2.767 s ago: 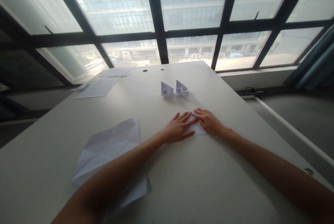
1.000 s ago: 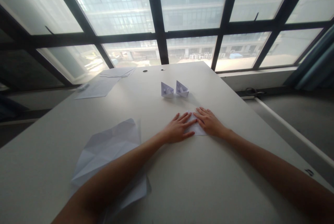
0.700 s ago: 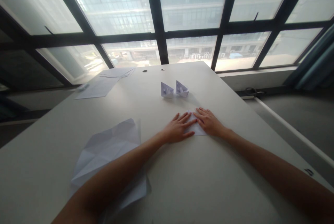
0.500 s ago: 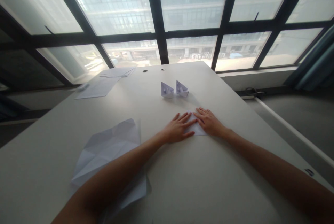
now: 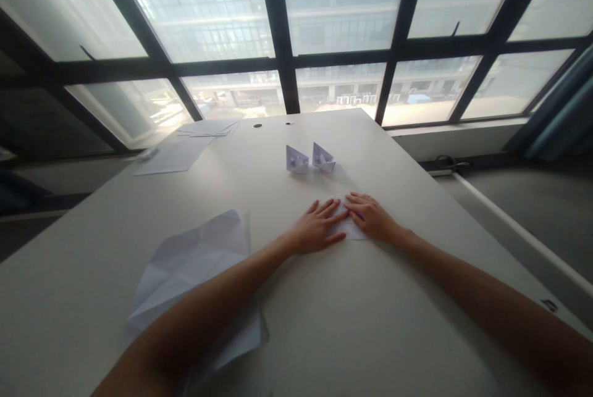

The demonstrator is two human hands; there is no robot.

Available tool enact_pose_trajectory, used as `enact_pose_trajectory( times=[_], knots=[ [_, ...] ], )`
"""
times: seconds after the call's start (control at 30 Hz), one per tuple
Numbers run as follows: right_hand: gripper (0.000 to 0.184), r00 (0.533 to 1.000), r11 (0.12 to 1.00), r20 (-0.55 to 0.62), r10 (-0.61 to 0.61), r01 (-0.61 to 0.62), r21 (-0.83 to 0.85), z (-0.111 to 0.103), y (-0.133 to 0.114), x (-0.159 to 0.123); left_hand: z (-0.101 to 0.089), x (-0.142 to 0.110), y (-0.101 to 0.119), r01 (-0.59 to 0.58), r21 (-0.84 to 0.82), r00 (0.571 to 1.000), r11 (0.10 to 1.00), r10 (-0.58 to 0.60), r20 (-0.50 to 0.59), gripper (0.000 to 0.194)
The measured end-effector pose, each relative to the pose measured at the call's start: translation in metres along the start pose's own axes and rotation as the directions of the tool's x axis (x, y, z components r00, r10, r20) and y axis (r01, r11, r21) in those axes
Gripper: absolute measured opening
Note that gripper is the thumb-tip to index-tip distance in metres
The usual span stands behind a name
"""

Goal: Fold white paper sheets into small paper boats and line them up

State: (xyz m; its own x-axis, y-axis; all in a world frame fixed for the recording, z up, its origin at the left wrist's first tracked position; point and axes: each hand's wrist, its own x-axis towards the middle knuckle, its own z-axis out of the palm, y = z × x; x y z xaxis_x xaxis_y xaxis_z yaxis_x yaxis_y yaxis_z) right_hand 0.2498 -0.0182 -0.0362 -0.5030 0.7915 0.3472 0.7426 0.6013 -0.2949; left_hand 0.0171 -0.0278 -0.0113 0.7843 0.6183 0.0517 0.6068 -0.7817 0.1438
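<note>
My left hand [image 5: 316,226] and my right hand [image 5: 370,216] lie flat on a small folded piece of white paper [image 5: 351,231] on the white table [image 5: 352,323]. The fingers of both hands are stretched out and nearly meet at their tips over the paper, most of which is hidden beneath them. Beyond the hands stand two folded paper boats [image 5: 297,159] [image 5: 323,158] side by side.
A creased, unfolded white sheet [image 5: 194,261] lies at the near left, partly under my left forearm. Flat paper sheets [image 5: 176,154] rest at the far left corner. Large windows rise behind the table. The table's right edge drops to a ledge.
</note>
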Motion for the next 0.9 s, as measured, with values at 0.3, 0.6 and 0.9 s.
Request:
enact_pose_trajectory(
  times=[0.3,0.6,0.9],
  knots=[
    [0.043,0.999,1.000,-0.042,-0.019,0.020,0.008,0.0017,0.0020,0.0002,0.0011,0.0002,-0.0008,-0.001,-0.005,1.000,1.000,0.001,-0.005,0.068],
    [0.042,0.999,1.000,-0.035,-0.024,0.024,-0.010,0.0014,0.0016,0.0002,0.0002,0.0001,0.0000,0.001,0.007,1.000,1.000,-0.001,0.004,0.068],
    [0.040,0.998,0.999,-0.055,-0.038,0.037,-0.006,0.0035,0.0029,0.0001,-0.0005,-0.0001,0.0005,0.001,0.000,1.000,1.000,-0.001,0.004,0.068]
  ],
)
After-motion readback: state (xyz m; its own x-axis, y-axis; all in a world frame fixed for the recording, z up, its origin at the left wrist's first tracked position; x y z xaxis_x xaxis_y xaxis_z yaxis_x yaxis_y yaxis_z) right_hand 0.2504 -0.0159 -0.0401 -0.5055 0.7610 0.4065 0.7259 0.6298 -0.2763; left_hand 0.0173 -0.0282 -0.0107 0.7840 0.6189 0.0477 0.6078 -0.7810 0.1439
